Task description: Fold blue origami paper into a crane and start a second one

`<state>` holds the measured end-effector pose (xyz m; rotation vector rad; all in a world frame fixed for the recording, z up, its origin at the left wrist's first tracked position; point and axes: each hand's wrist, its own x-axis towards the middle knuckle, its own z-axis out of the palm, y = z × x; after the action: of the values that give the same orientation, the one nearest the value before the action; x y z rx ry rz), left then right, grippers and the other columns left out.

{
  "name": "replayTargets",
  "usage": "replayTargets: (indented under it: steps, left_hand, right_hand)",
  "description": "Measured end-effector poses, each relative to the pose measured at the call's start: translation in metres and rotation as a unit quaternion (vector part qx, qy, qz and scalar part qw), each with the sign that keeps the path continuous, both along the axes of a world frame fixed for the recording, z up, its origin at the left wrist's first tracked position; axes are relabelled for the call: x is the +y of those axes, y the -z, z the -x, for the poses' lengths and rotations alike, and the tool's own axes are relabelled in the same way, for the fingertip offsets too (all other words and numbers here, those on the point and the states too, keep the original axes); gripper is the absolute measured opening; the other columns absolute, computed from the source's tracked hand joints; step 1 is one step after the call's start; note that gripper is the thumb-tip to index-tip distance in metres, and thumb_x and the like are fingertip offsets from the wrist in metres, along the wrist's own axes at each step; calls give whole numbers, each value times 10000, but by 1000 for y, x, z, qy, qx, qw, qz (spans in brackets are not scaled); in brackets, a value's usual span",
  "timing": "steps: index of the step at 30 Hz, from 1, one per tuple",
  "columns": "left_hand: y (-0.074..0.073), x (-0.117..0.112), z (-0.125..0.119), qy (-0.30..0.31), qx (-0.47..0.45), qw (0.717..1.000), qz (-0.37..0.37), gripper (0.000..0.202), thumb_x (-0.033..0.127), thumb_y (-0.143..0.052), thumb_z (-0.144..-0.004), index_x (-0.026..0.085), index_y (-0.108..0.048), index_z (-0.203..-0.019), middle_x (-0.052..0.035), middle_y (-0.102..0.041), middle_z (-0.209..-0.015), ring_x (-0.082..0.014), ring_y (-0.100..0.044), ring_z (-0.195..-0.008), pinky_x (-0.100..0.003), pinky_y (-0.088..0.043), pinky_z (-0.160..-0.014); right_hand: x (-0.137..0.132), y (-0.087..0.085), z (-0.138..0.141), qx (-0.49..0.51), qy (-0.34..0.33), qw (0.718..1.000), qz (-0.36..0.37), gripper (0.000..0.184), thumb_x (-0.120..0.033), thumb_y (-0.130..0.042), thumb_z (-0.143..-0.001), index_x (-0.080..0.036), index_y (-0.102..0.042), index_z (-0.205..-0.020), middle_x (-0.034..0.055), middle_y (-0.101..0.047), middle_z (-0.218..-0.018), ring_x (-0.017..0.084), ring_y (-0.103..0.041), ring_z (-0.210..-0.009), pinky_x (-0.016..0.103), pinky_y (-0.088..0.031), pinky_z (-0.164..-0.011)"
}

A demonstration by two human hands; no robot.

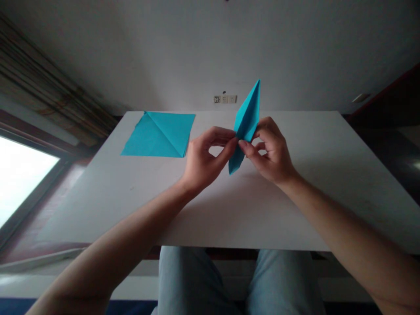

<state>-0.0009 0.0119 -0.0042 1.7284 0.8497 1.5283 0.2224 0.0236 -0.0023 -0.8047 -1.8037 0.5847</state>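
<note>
Nearest us, jeans-clad legs [183, 280] sit under the near edge of the white table [203, 223]. We see bare forearms come in from both lower corners, left forearm [131, 240] and right forearm [348, 227], angling inward over the tabletop so the hands nearly meet right of centre.

Left hand [201, 159]: thumb and forefinger pinched, a small gap looped between them, tips on the left side of the folded blue paper [248, 114]. Right hand [274, 151]: thumb on the side facing us, fingers curled round at the right edge, also a narrow pinch. So both hands hold the same piece, around and below its middle, in front of the body.

The folded paper is slim, pointed at both ends, roughly upright. Long axis runs from the lower tip, near the tabletop, up to the sharp upper tip, leaning right as we look. A lengthwise fold parts a lighter left face from a darker right one. We can't tell if the lower tip touches the table.

Beyond the left hand, a flat blue sheet [157, 135] with a diagonal crease lies toward the far edge. Farther back: wall sockets [225, 99].
</note>
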Motion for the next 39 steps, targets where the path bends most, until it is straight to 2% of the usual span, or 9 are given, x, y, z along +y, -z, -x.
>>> replayTargets:
  steps: [5, 8, 13, 16, 22, 26, 30, 34, 39]
  left_hand:
    - [-3, -6, -1, 17, 1, 1000, 25, 142, 357, -975, -1097, 260, -895, -1162, -56, -934, -1177, -262, -898, -1088, -474, -778, -1066]
    - [-1, -5, -1, 19, 0, 999, 29, 149, 295, -995, -1054, 260, -900, -1163, -47, -933, -1202, -237, -894, -1057, -446, -779, -1030]
    - [5, 1, 2, -10, 14, 1000, -19, 184, 241, -962, -1055, 245, -912, -1232, -23, -932, -1143, -201, -873, -991, -434, -756, -959]
    - [4, 0, 1, -24, 16, 999, -40, 185, 207, -943, -1042, 254, -897, -1215, -3, -923, -1081, -186, -865, -943, -418, -746, -901]
    - [1, -5, -2, -37, 26, 999, -10, 221, 157, -930, -1001, 255, -860, -1186, 0, -916, -1060, -188, -836, -923, -407, -709, -877]
    - [0, -6, -3, -30, 11, 999, 3, 181, 195, -960, -1008, 243, -861, -1151, -9, -912, -1020, -198, -843, -896, -413, -700, -847]
    - [-2, -6, -4, -36, 2, 999, 20, 160, 223, -978, -986, 238, -871, -1103, -20, -907, -1006, -200, -835, -879, -421, -694, -856]
    - [0, -6, -3, -35, -25, 998, 48, 179, 295, -1037, -990, 255, -877, -1059, -6, -912, -982, -212, -807, -892, -438, -686, -917]
    - [1, -5, -1, -21, -55, 996, 71, 269, 417, -1095, -981, 264, -912, -1105, 5, -930, -1026, -246, -835, -999, -467, -706, -1023]
  right_hand:
    - [3, 0, -3, 9, 21, 1000, -4, 348, -604, -972, -1063, -353, -736, -1015, 111, -670, -1224, 308, -638, -1050, 381, -601, -530]
    - [3, -1, -4, -5, 4, 1000, -10, 329, -594, -973, -1055, -346, -756, -1047, 124, -676, -1261, 315, -649, -1083, 372, -602, -524]
    - [6, 5, -2, -16, -3, 998, -57, 245, -432, -976, -1032, -303, -771, -1070, 123, -673, -1263, 278, -674, -1030, 323, -623, -515]
    - [7, 9, 0, -30, 7, 998, -49, 274, -440, -1009, -1010, -308, -794, -1116, 127, -676, -1271, 295, -696, -1048, 332, -656, -514]
    - [3, 9, 2, -58, 39, 993, -91, 94, -318, -868, -1043, -315, -787, -1090, 124, -692, -1271, 294, -734, -1038, 340, -673, -477]
    - [3, 8, 2, -71, 56, 993, -82, 133, -360, -881, -1027, -300, -764, -1048, 132, -686, -1254, 315, -729, -1068, 390, -717, -541]
    - [2, 9, 1, -78, 49, 994, -57, 214, -494, -861, -1081, -308, -757, -1081, 144, -668, -1285, 340, -712, -1081, 466, -736, -629]
    - [-2, 7, 2, -65, 30, 994, -85, 279, -581, -755, -1163, -312, -745, -1093, 135, -661, -1249, 320, -694, -1085, 417, -708, -627]
    - [-3, 4, 7, -49, 28, 991, -118, 256, -531, -712, -1205, -307, -746, -1086, 111, -673, -1219, 286, -705, -1109, 350, -686, -617]
